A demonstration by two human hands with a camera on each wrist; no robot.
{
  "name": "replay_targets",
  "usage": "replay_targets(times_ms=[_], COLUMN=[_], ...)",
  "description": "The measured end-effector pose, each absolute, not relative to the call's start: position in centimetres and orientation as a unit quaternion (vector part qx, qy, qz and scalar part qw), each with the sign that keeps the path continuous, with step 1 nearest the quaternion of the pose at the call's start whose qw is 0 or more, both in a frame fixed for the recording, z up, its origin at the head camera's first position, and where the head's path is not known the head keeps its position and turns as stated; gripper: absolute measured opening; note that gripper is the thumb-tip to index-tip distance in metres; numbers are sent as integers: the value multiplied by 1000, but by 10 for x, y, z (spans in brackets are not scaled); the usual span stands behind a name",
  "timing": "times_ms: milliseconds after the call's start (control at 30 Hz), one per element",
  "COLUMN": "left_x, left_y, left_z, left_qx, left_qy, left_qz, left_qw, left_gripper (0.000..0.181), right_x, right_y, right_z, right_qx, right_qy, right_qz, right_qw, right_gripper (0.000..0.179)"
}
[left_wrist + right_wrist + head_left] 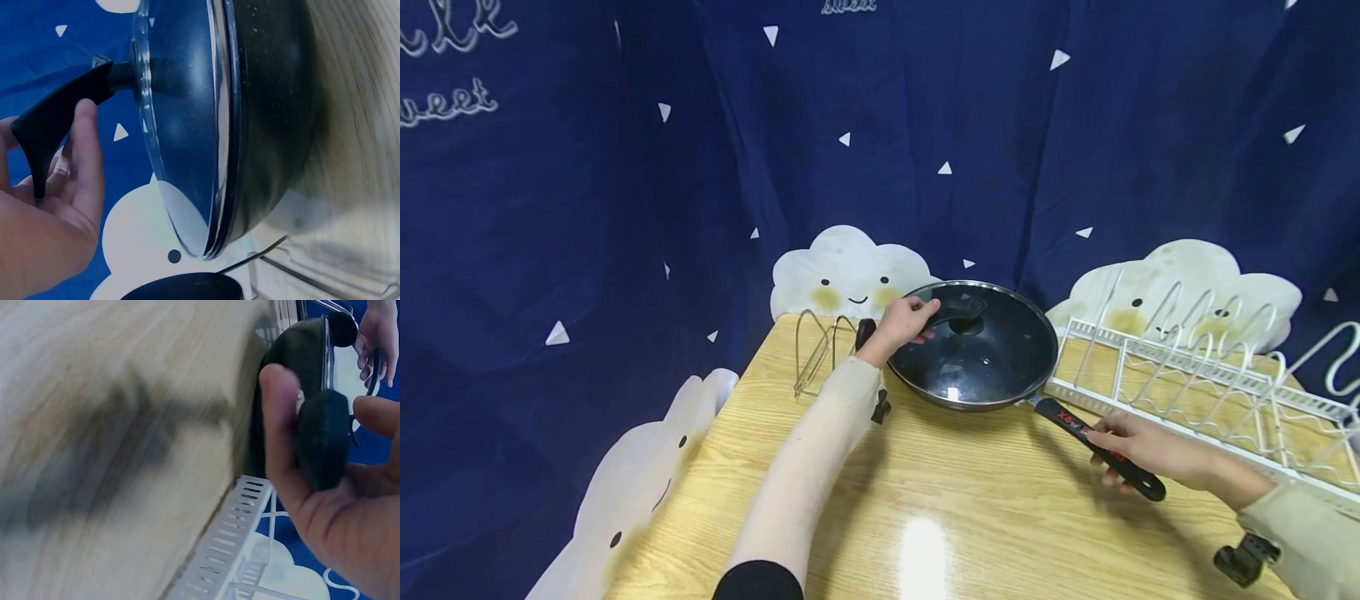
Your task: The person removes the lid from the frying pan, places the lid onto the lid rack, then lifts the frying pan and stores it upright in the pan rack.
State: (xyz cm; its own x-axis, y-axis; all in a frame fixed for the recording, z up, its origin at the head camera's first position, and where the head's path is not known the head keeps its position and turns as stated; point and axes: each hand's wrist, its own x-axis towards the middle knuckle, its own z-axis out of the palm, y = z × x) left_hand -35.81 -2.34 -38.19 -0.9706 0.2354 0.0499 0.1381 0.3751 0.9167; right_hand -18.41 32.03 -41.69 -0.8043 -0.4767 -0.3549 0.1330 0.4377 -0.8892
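Note:
A dark wok (925, 400) with a long black handle (1060, 417) is at the middle of the table, close over its far part. On it lies a glass lid (1000, 358) with a metal rim and a curved black handle (65, 100). My left hand (908, 322) holds that curved lid handle, fingers curled beneath it in the left wrist view. My right hand (1138, 450) grips the wok's long handle near its end, the thumb on top. In the right wrist view, the handle's butt (322, 440) shows between thumb and fingers.
A wire rack (808, 358) stands at the back left, beside a rounded black piece (865, 333). On the right is a long white dish rack (1195, 392) with wavy dividers. The wooden table (1000, 517) ends at a blue curtain (887, 192) with white clouds.

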Motion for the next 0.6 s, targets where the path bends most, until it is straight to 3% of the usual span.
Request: replay_targets(times_ms=[333,600], left_x=[-369,-375], left_y=[-21,-18], left_z=[-383,-382], left_qx=[77,103], left_qy=[726,742], left_qz=[663,627], left_qw=[165,215], left_gripper=[36,26], right_x=[-184,-183], right_y=[326,327], right_z=[-434,-437], right_qx=[-101,-97], right_qy=[743,754], right_qz=[-572,-563], right_qw=[332,326], right_gripper=[42,51])
